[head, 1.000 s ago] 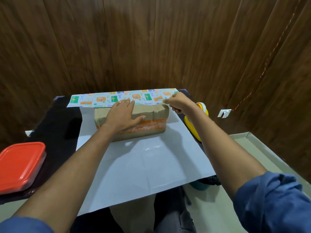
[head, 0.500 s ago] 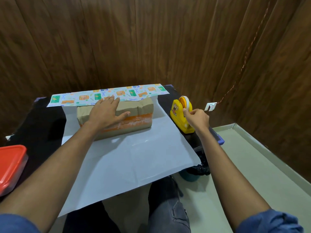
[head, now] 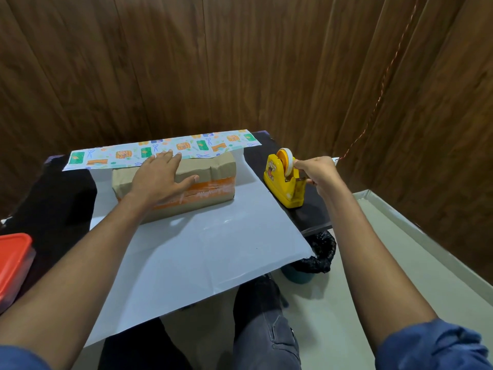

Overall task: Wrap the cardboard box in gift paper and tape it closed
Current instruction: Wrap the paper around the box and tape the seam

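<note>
A brown cardboard box [head: 213,172] with an orange band lies on the gift paper [head: 202,252], which is spread white side up on the black table. The paper's printed far edge [head: 149,153] is folded over against the box's top. My left hand [head: 160,177] lies flat on the box, fingertips pressing that printed edge down. To the right of the paper stands a yellow tape dispenser [head: 284,182] with a white roll. My right hand [head: 317,172] is at the dispenser's near side, fingers curled at the roll, pinching the tape end.
A red-lidded container [head: 13,263] sits at the table's left edge. A small bin with a black bag [head: 317,257] stands on the floor under the table's right corner. Wood-panelled walls close in behind and to the right. My knees are under the paper's near edge.
My right hand left the box's right end and went to the tape dispenser, where it now pinches at the roll. The left hand has stayed on the box.
</note>
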